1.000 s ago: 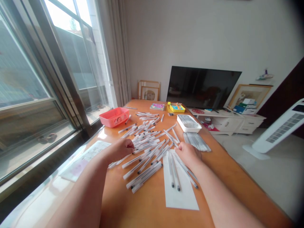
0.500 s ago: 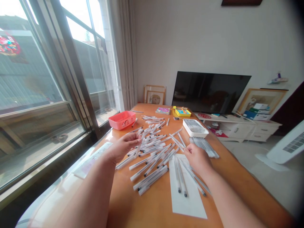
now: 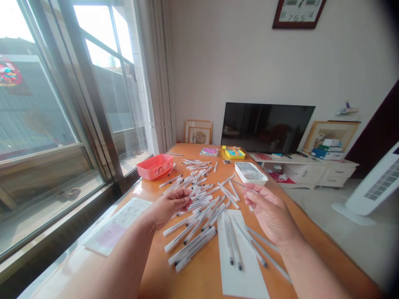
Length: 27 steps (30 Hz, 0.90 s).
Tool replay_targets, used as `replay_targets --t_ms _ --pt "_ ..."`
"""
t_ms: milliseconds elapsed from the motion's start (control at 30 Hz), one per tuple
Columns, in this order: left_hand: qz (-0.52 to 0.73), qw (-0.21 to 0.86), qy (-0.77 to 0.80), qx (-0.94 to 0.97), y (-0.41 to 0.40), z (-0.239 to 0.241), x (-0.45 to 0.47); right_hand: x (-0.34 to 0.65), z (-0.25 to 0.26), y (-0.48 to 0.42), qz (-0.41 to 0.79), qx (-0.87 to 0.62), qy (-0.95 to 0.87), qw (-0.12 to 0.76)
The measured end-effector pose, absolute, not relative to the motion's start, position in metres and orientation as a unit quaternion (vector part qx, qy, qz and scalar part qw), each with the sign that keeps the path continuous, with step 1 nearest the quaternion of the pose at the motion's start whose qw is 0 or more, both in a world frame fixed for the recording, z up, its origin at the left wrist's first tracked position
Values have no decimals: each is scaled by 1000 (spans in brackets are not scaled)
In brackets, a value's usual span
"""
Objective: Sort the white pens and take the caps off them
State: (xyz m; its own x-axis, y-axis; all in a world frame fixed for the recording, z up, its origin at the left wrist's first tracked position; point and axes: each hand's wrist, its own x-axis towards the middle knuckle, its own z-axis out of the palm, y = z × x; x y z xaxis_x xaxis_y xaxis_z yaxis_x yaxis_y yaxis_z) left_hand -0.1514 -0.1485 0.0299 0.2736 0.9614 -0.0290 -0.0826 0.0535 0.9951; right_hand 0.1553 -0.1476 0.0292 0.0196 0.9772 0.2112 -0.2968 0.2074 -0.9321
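Note:
My left hand [image 3: 176, 204] is closed in a pinch over the pile, its fingertips on a clear pen seen nearly end-on and mostly hidden. On the right, my right hand [image 3: 269, 209] pinches a thin grey rod like a pen refill [image 3: 240, 183], which points left. Between and below the hands spread many clear pens [image 3: 196, 245] with black tips. Several pens [image 3: 236, 245] lie on a white paper sheet [image 3: 245, 284] in front of my right hand. A white tray [image 3: 251, 179] holding grey rods stands just beyond that hand.
A red plastic basket [image 3: 152, 168] sits at the table's left edge. A booklet [image 3: 116, 226] lies near left. At the far end are a pink book [image 3: 208, 152] and a yellow box [image 3: 234, 154]. A television [image 3: 264, 126] and a white fan [image 3: 370, 191] stand beyond.
My right hand has lifted from the pens and turned, now with a thin rod in its fingers. The pen in my left hand has tilted out of clear sight. The view has tipped upward.

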Motion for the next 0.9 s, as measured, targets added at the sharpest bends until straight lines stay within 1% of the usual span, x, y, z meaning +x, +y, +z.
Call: replay_targets --t_ms 167,333,900 --pt "376 601 400 581 -146 22 -145 152 34 -149 539 -332 -417 652" --pt "332 610 399 598 -148 20 -138 144 31 -152 553 -338 -431 627" --pt "289 607 395 626 -151 19 -136 134 24 -155 534 -370 -472 596"
